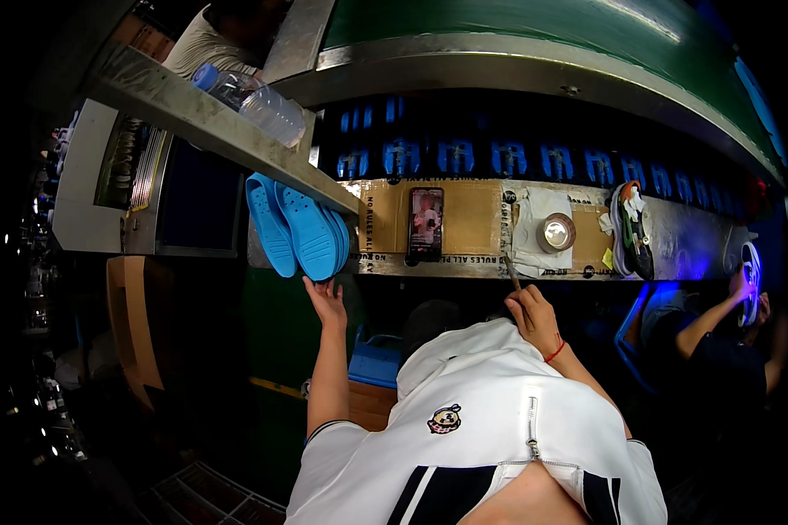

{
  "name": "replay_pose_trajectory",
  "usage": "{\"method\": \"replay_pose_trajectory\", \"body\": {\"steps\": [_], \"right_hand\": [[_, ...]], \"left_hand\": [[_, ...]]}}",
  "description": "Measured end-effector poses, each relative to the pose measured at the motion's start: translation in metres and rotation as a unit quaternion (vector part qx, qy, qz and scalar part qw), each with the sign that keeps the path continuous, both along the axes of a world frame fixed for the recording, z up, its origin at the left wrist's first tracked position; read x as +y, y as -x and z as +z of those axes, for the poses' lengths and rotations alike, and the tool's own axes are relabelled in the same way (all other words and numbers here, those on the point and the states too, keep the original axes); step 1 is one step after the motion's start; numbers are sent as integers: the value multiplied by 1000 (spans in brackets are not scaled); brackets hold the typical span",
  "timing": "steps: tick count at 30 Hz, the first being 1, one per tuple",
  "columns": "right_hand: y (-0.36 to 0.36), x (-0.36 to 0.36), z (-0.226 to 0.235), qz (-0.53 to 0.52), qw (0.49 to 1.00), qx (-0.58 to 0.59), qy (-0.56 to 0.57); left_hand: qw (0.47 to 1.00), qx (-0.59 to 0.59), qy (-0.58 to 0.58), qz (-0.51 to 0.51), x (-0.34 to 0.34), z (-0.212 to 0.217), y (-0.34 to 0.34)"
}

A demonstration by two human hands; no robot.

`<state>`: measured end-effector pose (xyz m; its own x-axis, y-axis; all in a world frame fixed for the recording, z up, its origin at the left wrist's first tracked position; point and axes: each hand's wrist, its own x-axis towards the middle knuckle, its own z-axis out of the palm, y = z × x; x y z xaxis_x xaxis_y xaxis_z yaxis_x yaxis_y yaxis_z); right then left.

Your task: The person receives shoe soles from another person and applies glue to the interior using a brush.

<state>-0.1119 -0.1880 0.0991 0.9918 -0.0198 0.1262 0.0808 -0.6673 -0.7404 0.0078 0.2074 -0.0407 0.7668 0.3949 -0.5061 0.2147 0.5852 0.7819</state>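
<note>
Several light-blue perforated foam shoe pieces [311,226] stand close together at the left end of the bench. My left hand [326,303] is just below their near end, fingers stretched upward and apart; whether the fingertips touch the foam I cannot tell. At the bench's front edge my right hand [532,313] is closed around a thin stick-like tool [513,280], whose far tip points toward a white sheet [532,254]. On that sheet sits a round open tin [556,233].
Cardboard [473,210] covers the bench, with a phone [425,223] on it. A multicoloured shoe [632,232] stands to the right. Blue items line the rack [455,157] behind. A plastic bottle [271,112] rests on the metal beam [193,105]. Another person's hand [742,287] holds a shoe at right.
</note>
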Motion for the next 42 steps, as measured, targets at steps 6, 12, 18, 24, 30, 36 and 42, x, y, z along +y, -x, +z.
{"method": "replay_pose_trajectory", "body": {"steps": [6, 12, 18, 24, 30, 36, 42], "right_hand": [[-1, 12, -2, 29, 1000, 6, 3], [3, 20, 0, 33, 999, 30, 7], [8, 26, -2, 38, 998, 44, 2], [12, 27, -2, 38, 999, 37, -5], [12, 26, 2, 56, 996, 58, 31], [12, 19, 3, 62, 997, 42, 28], [8, 1, 17, 10, 1000, 2, -10]], "left_hand": [[994, 19, 102, 41, 19, -7, -23], [993, 111, 32, -8, 35, -1, -31], [984, 171, 7, -45, 50, -1, -34], [993, 55, 85, -57, 52, -9, -33], [997, 16, 58, -52, 54, -13, -6], [995, 52, 68, -51, 62, -4, 83], [981, 119, 21, -150, 43, 30, 146]]}}
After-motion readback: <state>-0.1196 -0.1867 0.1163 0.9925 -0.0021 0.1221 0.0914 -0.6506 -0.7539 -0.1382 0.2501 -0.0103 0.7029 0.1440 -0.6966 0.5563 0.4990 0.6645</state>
